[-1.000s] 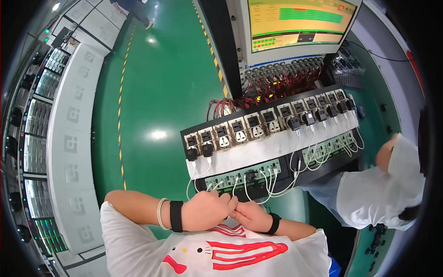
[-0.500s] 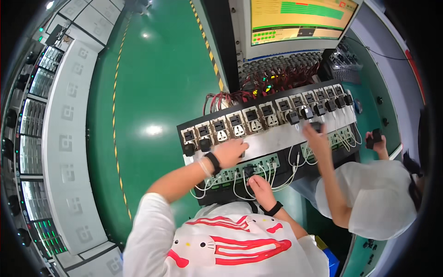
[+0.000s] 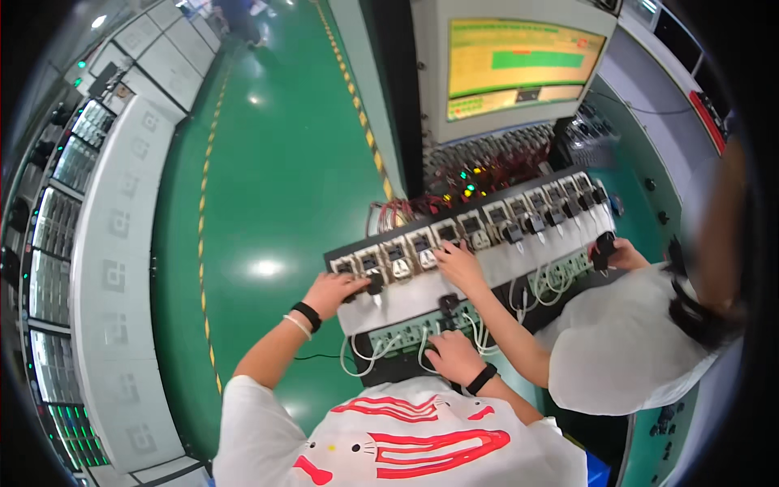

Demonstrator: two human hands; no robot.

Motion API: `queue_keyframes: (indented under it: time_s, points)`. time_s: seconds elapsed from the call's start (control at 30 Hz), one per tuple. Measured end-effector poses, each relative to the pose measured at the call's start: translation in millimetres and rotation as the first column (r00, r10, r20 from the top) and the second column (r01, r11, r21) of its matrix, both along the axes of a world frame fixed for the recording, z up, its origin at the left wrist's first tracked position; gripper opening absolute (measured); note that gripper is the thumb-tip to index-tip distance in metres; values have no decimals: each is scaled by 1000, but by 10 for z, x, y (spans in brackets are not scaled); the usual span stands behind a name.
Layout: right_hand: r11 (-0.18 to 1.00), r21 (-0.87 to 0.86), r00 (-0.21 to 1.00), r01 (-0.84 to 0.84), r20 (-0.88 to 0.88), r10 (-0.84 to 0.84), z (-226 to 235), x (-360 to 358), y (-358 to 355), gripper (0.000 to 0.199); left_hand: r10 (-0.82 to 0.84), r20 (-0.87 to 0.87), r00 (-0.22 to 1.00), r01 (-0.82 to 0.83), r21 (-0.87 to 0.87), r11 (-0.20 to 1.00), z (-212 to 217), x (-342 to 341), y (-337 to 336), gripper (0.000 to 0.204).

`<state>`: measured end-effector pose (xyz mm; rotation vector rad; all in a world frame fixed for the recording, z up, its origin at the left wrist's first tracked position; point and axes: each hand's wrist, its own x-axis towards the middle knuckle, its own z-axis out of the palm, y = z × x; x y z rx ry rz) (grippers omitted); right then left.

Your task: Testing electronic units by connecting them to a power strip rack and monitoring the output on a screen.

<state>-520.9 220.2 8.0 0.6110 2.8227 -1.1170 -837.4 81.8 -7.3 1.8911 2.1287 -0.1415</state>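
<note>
My left hand [image 3: 334, 294] is at the left end of the long socket panel [image 3: 389, 304]. Its fingers are closed at a black charger [image 3: 374, 282] plugged in there; another dark piece is partly hidden under the hand. My right hand [image 3: 456, 357] is at the near edge of the green port board [image 3: 398, 337], fingers apart, beside a white cable [image 3: 422, 351]. A second black charger [image 3: 449, 305] sits at the board, just beyond my right hand and apart from it.
A co-worker's hand [image 3: 461, 268] reaches to the middle sockets; their other hand [image 3: 625, 255] holds a black charger [image 3: 604, 246]. Several chargers with white cables fill the panel's right part. Behind it are red wires [image 3: 519, 166] and a monitor [image 3: 519, 73].
My left hand has moved left to the plugged charger. My right hand has let go of the charger at the board and drawn back. The co-worker's hand has shifted left along the sockets.
</note>
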Motion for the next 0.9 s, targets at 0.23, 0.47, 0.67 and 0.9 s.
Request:
queue_keyframes:
  time_s: [0.23, 0.47, 0.67, 0.9]
  points:
    - [984, -98, 968, -149, -219, 124, 270, -665, -208, 33, -234, -117, 965, 250, 148, 957, 158, -163, -100, 46]
    - [864, -485, 990, -137, -78, 113, 215, -1146, -467, 32, -190, 104, 976, 176, 127, 976, 839, 391, -257, 38]
    - [817, -561, 972, -134, -235, -1, 291, -1053, -631, 29, -107, 153, 982, 91, 104, 990, 1225, 715, -282, 34]
    - [725, -656, 972, -210, -223, 79, 656, -623, -506, 26, -77, 207, 975, 60, 89, 994, 1580, 1116, -356, 31]
